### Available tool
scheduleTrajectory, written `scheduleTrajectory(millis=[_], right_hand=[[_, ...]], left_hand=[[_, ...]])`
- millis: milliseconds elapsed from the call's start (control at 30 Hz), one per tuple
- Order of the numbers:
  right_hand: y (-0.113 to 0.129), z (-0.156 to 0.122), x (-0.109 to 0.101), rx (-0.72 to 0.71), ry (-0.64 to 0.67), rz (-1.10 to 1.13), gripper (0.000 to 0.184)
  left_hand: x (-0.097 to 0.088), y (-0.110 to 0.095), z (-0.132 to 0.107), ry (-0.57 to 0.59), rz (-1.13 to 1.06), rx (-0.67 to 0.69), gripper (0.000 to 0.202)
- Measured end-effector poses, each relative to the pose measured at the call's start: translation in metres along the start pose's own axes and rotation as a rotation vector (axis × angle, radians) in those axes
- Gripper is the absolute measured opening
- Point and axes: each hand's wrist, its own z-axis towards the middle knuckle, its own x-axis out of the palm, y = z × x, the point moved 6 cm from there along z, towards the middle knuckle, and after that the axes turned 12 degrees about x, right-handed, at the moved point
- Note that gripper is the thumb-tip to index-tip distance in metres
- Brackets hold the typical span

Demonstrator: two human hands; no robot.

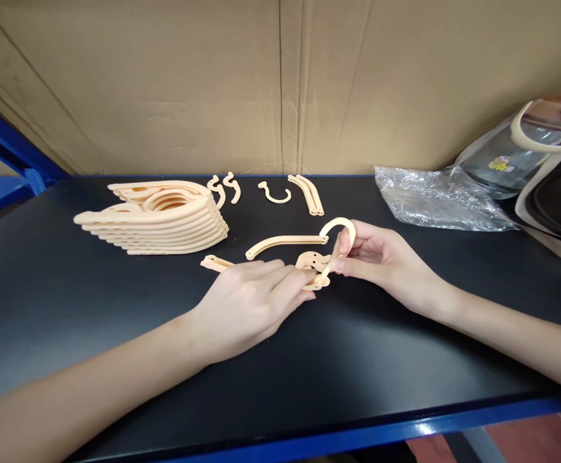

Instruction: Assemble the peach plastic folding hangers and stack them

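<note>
My right hand (377, 257) pinches a cream plastic hanger hook (343, 224), its curve standing up above the fingers. The lower end of the hook meets a cream hanger arm (217, 262) that my left hand (256, 296) grips from above; most of that arm is hidden under the hand. Just behind my fingertips lies a small curved cream piece with holes (312, 258). Another hanger arm (285, 240) rests on the black table right behind my left hand.
A stack of folded cream hangers (165, 225) stands at the left. Farther back lie small curved pieces (232, 186), a loose hook (276, 198) and a pair of arms (308, 195). At right are a clear plastic bag (435, 199) and a transparent container (502, 161).
</note>
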Motion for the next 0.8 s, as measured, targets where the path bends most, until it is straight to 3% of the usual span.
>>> scheduleTrajectory(millis=[433, 800], right_hand=[[0.0070, -0.0011, 0.0033, 0.037, -0.021, -0.089, 0.027], [0.0068, -0.0030, 0.0083, 0.032, 0.060, -0.113, 0.020]], left_hand=[[0.0059, 0.0081, -0.0071, 0.001, -0.116, -0.146, 0.014], [0.0012, 0.0002, 0.0010, 0.020, -0.042, -0.024, 0.015]])
